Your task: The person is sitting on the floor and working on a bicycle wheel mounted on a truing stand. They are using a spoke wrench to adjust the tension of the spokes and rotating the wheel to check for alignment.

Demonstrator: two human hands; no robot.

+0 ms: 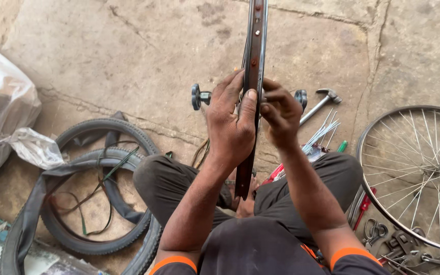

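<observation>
My left hand [229, 127] is wrapped onto the bare wheel rim [254, 66], fingers over its left flank and the thumb pressed flat against the brown inner channel. My right hand [280, 116] pinches the same rim from the other side, fingertips curled tight at the right edge; whether they also hold some small part there I cannot tell. Both grips are closed on the rim, just beside each other, almost thumb to thumb.

The rim stands upright and edge-on to me, running from between my knees up past the top edge of the view. Its lower end rests down by my crossed legs in dark trousers [327, 178], above the middle of the concrete floor [128, 51].

Behind my hands a wheel stand shows as two black knobs [196, 97], one to each side of the rim. Just right of them a hammer [322, 102] lies on the floor, and near it a loose bundle of spokes [322, 133] with a green-handled tool [341, 146] beside my right knee. A red-handled tool [365, 203] lies by my right thigh.

Toward the right edge of the floor lies a fully spoked wheel [418, 173], with scissors [375, 231] and other metal tools near the bottom right corner. On the left lie black tyres [98, 153] draped with an inner tube, and a clear plastic bag [3, 107] sits at the left edge.
</observation>
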